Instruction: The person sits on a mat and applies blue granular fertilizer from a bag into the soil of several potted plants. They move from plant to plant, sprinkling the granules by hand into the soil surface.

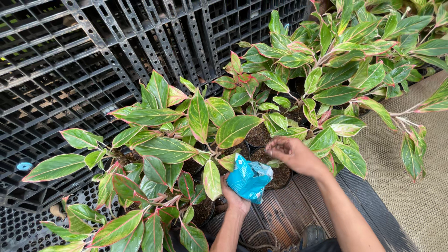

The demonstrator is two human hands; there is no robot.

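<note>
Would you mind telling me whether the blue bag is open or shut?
Open: the blue bag, gripped by the left hand, gapes at its top.

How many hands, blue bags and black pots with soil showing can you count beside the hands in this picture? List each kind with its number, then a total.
Hands: 2, the left hand and the right hand
Blue bags: 1, the blue bag in the left hand
Black pots with soil showing: 2, one pot under the right hand, one pot behind it
Total: 5
</note>
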